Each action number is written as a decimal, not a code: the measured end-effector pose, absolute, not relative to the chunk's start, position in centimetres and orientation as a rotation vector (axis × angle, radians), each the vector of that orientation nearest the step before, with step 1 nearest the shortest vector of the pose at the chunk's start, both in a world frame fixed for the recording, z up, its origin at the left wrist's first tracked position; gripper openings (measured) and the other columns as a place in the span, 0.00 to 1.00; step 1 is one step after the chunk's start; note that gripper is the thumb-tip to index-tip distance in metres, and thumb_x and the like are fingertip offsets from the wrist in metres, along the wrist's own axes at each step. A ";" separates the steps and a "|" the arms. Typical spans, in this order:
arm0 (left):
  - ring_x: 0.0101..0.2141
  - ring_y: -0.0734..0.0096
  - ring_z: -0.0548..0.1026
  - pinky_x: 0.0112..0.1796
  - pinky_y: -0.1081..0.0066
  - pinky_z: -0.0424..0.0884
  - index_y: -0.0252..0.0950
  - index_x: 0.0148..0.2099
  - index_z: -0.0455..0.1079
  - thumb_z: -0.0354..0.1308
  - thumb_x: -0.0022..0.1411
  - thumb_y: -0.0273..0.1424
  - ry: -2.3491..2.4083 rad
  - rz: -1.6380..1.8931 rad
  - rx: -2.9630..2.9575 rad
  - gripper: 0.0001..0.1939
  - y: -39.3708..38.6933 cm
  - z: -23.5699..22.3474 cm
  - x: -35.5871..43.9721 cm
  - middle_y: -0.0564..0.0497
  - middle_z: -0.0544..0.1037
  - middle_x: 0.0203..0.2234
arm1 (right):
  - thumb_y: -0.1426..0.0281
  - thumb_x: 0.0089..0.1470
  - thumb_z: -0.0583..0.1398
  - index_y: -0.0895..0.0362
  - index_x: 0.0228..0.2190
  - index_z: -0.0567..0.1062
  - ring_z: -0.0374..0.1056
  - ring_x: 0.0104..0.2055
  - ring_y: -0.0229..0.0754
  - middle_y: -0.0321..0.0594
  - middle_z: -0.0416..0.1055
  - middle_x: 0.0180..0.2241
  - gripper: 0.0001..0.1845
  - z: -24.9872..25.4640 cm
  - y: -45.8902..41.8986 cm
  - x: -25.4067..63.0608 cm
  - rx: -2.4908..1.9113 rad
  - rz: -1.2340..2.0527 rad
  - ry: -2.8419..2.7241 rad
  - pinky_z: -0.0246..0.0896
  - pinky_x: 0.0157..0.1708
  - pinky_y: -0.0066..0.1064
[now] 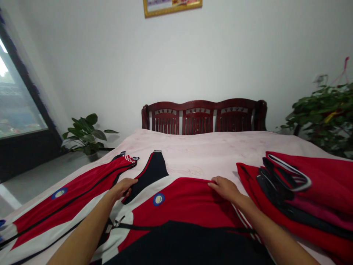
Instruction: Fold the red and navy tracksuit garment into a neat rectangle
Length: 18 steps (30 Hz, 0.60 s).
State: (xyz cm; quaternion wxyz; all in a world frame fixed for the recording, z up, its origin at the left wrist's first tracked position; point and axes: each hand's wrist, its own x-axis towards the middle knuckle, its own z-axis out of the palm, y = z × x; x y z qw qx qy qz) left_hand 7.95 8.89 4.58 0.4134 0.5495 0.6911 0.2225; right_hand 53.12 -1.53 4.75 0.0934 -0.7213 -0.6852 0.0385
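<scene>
A red, white and dark blue zip jacket (182, 198) with a round blue badge lies spread across the bed in front of me. My left hand (122, 188) is closed on it beside the dark sleeve (154, 165), which points away from me. With thumb and fingers, my right hand (224, 188) pinches the jacket's red upper edge. The jacket's near part is dark and runs out of view at the bottom. To the left, a second red and white jacket (79, 184) with a similar badge lies stretched out, apart from my hands.
Folded red and dark clothes (325, 180) are piled on the right of the pink bedsheet (209, 147). A dark wooden headboard (198, 114) stands against the wall. Potted plants flank the bed, one at left (88, 134), a leafy one at right (328, 114).
</scene>
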 end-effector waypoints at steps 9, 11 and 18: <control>0.19 0.70 0.66 0.21 0.72 0.58 0.37 0.27 0.68 0.60 0.46 0.51 1.672 0.042 1.816 0.20 2.4 2.9 4.3 0.55 0.66 0.16 | 0.61 0.57 0.56 0.53 0.30 0.75 0.70 0.36 0.45 0.41 0.76 0.35 0.11 2.8 -9.4 54.4 -2.225 0.194 -2.125 0.49 0.31 0.32; 0.27 0.63 0.73 0.27 0.70 0.65 0.37 0.28 0.70 0.62 0.45 0.48 1.715 0.070 1.878 0.18 2.5 2.9 4.6 0.50 0.73 0.22 | 0.60 0.58 0.55 0.53 0.33 0.74 0.70 0.36 0.45 0.42 0.75 0.37 0.12 2.8 -9.6 54.0 -2.202 0.016 -2.083 0.50 0.32 0.32; 0.37 0.46 0.77 0.39 0.58 0.69 0.37 0.22 0.68 0.65 0.42 0.48 1.916 0.150 1.914 0.20 5.7 3.5 7.4 0.42 0.77 0.24 | 0.71 0.51 0.57 0.53 0.26 0.73 0.68 0.34 0.43 0.40 0.75 0.32 0.04 1.9 -9.2 53.0 -2.056 0.436 -2.089 0.50 0.32 0.31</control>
